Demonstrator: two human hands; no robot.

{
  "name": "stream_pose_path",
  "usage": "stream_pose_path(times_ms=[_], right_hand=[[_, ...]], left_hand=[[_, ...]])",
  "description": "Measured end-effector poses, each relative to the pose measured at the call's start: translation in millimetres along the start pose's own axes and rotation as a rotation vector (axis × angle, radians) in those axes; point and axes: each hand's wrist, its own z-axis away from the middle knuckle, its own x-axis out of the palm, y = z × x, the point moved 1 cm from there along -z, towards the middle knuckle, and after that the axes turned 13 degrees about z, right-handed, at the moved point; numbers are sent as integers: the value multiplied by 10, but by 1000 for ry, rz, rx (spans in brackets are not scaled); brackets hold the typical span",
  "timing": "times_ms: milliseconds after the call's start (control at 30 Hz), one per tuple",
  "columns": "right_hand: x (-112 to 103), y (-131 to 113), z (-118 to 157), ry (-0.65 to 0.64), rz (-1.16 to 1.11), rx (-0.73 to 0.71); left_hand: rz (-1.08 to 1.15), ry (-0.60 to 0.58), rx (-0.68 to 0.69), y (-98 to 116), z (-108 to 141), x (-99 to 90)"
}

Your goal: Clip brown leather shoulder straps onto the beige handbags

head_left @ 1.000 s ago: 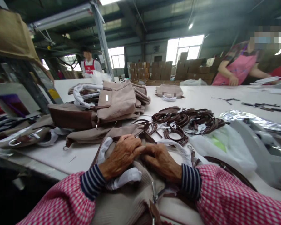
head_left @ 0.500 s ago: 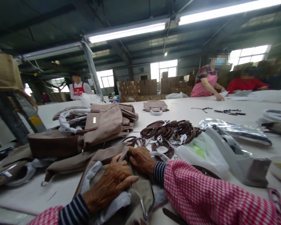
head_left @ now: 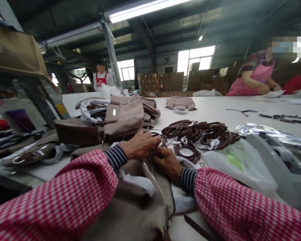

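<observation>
A taupe ribbed handbag point(head_left: 122, 211) lies in front of me, its metal zipper running lengthwise and its handles wrapped in white paper. My left hand point(head_left: 141, 145) is closed at the bag's far end, fingers pinched together close to my right hand. My right hand point(head_left: 168, 162) has its fingers curled round the edge of the bag, beside the zipper's far end. The exact part between the fingertips is hidden. Just beyond both hands lie coiled dark brown straps point(head_left: 188, 150), some with white paper on them.
Finished-looking taupe bags point(head_left: 125, 115) are piled at left, and another bag point(head_left: 181, 103) lies farther back. A clear plastic bag point(head_left: 248, 164) and a grey tape dispenser-like holder point(head_left: 278, 160) stand at right. Co-workers point(head_left: 253, 73) are across the white table point(head_left: 215, 107).
My left hand has moved forward to the bag's far end and now meets my right hand there. More of the bag's zipper shows. The view has turned left.
</observation>
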Motion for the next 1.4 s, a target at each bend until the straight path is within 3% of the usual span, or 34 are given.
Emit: stream_pose_path(times_ms=[167,300,433,667,967,1133,1400], right_hand=[[-46,-57,20,1,15,10],[-62,-92,15,4,51,54],[-65,-108,0,-16,-18,115],[-99,-127,-7,-142,-273,184],[-150,-100,-24,-201,-296,226],[-289,-83,-46,-287,-269,232],[-430,-149,-88,-175,-342,329]], left_hand=[[128,113,35,-229,112,284],[336,204,-73,-265,306,456],[380,137,-112,-209,316,405],[127,122,-90,-60,213,404],[329,193,-213,-105,168,488],[337,251,-190,-91,168,547],[295,334,-24,-58,218,638]])
